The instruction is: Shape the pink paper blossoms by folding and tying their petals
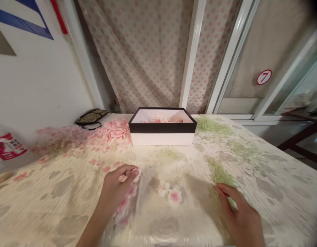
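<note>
My left hand (117,187) is closed around a few pink-and-white fabric petals at the edge of a clear plastic sheet (153,206) lying on the table near me. More petals lie under that hand, and a small pink flower (173,195) rests on the plastic. My right hand (238,216) lies flat with fingers spread beside a heap of pale green bits (220,173), touching the table. A box with a black rim and white walls (162,132) stands farther back in the middle, with pink petals inside.
A wide spread of pink petals (96,135) covers the table's left back part, green bits (212,125) the right back. A small dark pouch (91,116) lies by the wall. A dotted curtain hangs behind. The table's right edge drops to the floor.
</note>
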`<state>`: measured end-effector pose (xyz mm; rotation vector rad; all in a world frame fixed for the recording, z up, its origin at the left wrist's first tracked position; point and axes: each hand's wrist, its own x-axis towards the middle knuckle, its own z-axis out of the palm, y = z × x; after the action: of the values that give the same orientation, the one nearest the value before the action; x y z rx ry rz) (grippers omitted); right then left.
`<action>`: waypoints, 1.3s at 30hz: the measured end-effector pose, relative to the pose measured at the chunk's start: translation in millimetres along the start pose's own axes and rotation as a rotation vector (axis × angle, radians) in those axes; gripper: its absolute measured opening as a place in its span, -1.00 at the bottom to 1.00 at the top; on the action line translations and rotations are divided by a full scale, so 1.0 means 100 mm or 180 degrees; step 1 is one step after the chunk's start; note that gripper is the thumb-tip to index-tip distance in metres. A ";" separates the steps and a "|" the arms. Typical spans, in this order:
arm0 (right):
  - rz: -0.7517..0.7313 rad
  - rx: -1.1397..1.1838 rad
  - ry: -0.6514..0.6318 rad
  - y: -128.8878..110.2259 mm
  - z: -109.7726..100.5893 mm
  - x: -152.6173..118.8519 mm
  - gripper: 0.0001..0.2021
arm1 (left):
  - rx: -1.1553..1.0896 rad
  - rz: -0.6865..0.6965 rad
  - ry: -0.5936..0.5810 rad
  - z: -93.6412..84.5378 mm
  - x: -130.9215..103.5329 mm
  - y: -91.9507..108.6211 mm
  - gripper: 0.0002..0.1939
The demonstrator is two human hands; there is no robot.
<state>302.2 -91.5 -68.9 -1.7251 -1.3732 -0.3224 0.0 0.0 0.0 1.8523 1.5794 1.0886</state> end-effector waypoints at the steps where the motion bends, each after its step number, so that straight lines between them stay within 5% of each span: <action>1: -0.0026 -0.0027 0.0036 -0.01 -0.01 0.00 -0.71 | -0.0082 -0.0001 -0.0009 -0.01 0.00 0.03 -0.77; 8: -0.0138 0.0509 0.0010 -0.31 -0.10 0.03 -0.83 | -0.0666 0.0069 -0.0021 0.03 -0.05 0.28 -0.80; 14: -0.0312 0.2283 -0.1030 -0.90 -0.06 0.28 -0.92 | -0.0993 0.0149 -0.0328 0.20 -0.13 0.39 -0.78; 17: -0.0023 0.2719 -0.1441 -1.07 0.04 0.42 -0.92 | -0.1121 0.0206 -0.0723 0.26 -0.16 0.42 -0.73; 24: 0.0647 0.3637 -0.1931 -1.09 0.19 0.47 -0.99 | -0.1279 0.0168 -0.1119 0.30 -0.19 0.46 -0.76; 39: 0.0390 0.3657 -0.1913 -1.09 0.16 0.42 -0.87 | -0.1223 0.0460 -0.1332 0.33 -0.21 0.41 -0.87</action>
<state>216.2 -51.6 1.0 -0.9012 -1.3893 0.9651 50.9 -25.1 7.4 1.7970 0.9407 0.9085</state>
